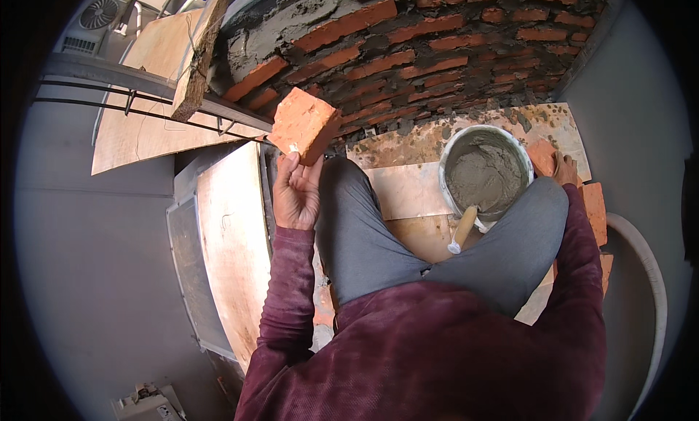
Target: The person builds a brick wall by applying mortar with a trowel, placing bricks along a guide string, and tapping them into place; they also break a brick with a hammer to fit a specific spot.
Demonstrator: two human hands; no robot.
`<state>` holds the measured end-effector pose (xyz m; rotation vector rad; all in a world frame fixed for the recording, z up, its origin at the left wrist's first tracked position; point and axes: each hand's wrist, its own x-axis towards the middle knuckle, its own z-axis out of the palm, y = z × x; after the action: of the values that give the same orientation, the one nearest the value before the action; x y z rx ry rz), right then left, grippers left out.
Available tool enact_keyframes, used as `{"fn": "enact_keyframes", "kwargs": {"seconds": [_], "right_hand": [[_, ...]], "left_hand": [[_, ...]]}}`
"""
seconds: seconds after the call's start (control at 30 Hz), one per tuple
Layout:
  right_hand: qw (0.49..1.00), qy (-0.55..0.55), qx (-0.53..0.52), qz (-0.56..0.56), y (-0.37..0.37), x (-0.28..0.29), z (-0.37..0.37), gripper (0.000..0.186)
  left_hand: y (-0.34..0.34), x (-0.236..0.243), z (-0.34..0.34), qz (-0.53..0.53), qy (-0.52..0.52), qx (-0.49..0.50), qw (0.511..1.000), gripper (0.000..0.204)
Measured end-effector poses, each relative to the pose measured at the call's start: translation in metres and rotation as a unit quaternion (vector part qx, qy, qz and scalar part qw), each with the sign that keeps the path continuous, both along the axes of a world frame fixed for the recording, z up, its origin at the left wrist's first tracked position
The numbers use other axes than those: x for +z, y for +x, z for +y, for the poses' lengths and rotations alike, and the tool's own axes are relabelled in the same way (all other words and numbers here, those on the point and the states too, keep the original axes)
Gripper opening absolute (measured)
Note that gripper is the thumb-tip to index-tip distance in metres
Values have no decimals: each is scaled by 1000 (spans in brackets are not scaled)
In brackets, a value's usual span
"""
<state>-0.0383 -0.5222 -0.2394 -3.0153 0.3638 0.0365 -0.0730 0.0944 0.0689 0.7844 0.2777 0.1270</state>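
My left hand [297, 192] is closed on a short orange brick [302, 122], holding it up from below at the left of the brick wall [429, 57]. On the far right my right hand [565, 169] rests on another orange brick [541, 156] beside the bucket; its fingers curl over that brick's edge, partly hidden by my knee. Between my knees stands a round bucket [445, 175] of wet grey mortar [486, 172]. A trowel's wooden handle [464, 228] leans out over the bucket's near rim, its blade hidden in the mortar.
More bricks [595, 211] lie along the right side, near a pale hose [648, 261]. Mortar-spotted boards [408, 192] lie under the bucket. To the left are a rough wooden post [195, 72], steel bars [95, 90], plywood sheets [226, 232] and an outdoor fan unit [98, 15].
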Motion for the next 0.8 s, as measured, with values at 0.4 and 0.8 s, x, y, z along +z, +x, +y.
{"fn": "enact_keyframes", "kwargs": {"seconds": [0.4,0.8], "right_hand": [[911,306,250,-115,24,268,132,38],[809,199,420,-359,133,415,452,41]], "left_hand": [[141,65,16,-129,22,115,985,46],[179,77,12,-83,-18,241,967,42]]}}
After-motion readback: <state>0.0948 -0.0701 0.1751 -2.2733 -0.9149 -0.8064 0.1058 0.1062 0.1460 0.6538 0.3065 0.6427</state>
